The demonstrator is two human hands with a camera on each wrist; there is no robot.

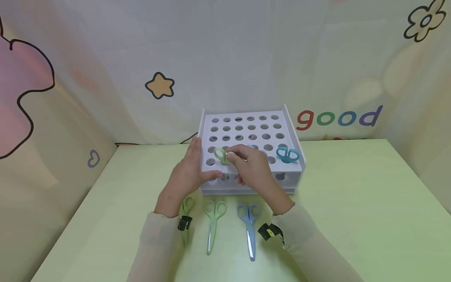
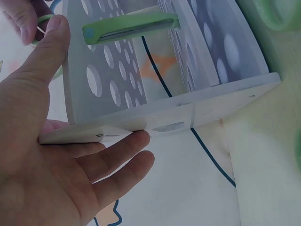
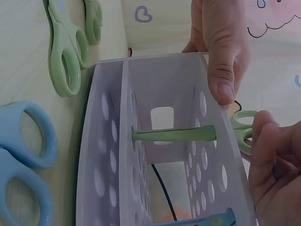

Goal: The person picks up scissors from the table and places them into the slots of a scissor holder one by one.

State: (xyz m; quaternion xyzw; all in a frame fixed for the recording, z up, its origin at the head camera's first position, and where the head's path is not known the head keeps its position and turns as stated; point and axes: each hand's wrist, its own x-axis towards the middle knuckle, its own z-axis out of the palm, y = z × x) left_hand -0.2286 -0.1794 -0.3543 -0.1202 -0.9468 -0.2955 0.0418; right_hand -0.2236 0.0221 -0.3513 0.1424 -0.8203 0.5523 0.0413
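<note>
A white two-level rack (image 1: 246,168) with rows of round holes stands at the table's back. Green scissors (image 1: 220,156) sit upright in a front hole near its left side, the closed blades (image 3: 174,134) passing down to the lower shelf. My right hand (image 1: 255,166) pinches a handle loop of these scissors between thumb and fingers. My left hand (image 1: 186,168) rests at the rack's left front corner, thumb laid along the front edge and nearly straight fingers along the outer side wall. Teal scissors (image 1: 287,154) stand in the rack's front right hole.
In front of the rack lie green scissors (image 1: 213,219) and blue scissors (image 1: 249,223), handles toward the rack. Another green pair (image 1: 188,204) is partly covered by the left wrist. A blue blade (image 3: 207,220) crosses between the shelves. A printed cloth wall (image 1: 246,58) rises behind.
</note>
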